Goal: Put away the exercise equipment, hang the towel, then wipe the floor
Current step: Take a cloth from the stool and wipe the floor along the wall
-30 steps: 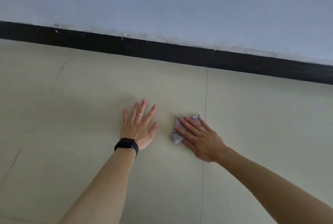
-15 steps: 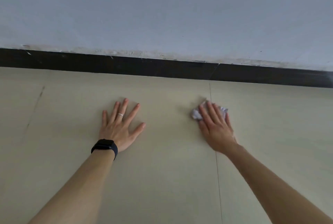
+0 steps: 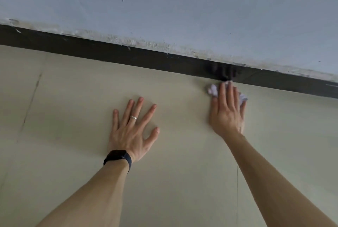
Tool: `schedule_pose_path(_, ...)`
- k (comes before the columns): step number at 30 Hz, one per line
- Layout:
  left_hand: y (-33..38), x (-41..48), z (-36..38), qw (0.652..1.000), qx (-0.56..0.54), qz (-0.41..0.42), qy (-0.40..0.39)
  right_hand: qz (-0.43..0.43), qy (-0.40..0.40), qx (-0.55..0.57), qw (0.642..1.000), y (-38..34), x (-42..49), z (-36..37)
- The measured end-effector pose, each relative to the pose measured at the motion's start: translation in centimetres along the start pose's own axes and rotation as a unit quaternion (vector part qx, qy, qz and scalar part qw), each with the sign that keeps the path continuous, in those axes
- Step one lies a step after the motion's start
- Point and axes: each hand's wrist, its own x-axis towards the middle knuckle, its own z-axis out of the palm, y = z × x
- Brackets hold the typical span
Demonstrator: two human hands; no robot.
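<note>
Risk, as I judge it, is at the dark baseboard (image 3: 146, 56): the crumpled cloth (image 3: 212, 90) touches it, so one more push may jam the fingertips (image 3: 223, 86) or let the cloth slip out; the left hand (image 3: 133, 131) lies spread wide on the floor (image 3: 73, 153), holding nothing; the right hand (image 3: 226, 111), stretched flat, presses the cloth down.

Left hand (image 3: 134, 131) flat on floor (image 3: 73, 117) — right hand (image 3: 226, 113) atop cloth (image 3: 213, 90) by baseboard (image 3: 128, 53).

Just ahead of your right grip (image 3: 226, 111), the black skirting board (image 3: 128, 54) and wall (image 3: 164, 7) bar the way. The floor (image 3: 182, 162) lies open to its right and behind it. To its left your left grip (image 3: 132, 131) lies flat, with bare tile between the two.
</note>
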Motion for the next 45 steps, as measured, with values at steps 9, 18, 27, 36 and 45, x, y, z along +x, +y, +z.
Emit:
schedule_pose_path(9, -0.3, 0.2, 0.6, 1.0, 0.008, 0.005, 0.009, -0.106, -0.035, -0.012, 0.994, -8.8, -1.9, 3.1)
schedule_pose_path(18, -0.2, 0.3, 0.7, 1.0, -0.007, 0.005, 0.008, 0.193, -0.005, 0.054, 0.98, 1.4, -1.2, -0.3)
schedule_pose_path(27, -0.4, 0.0, 0.8, 0.999, -0.019, 0.013, 0.035, -0.496, -0.119, -0.109, 0.853, 1.8, -15.0, 0.3)
schedule_pose_path(36, 2.1, -9.8, 2.5, 0.995, -0.044, 0.056, 0.069, -0.141, -0.063, -0.006, 0.988, -0.1, -25.9, 2.4)
schedule_pose_path(45, 2.1, -20.5, 4.8, 0.999, -0.02, 0.02, -0.033, -0.088, -0.083, -0.033, 0.992, 5.8, -24.4, -0.6)
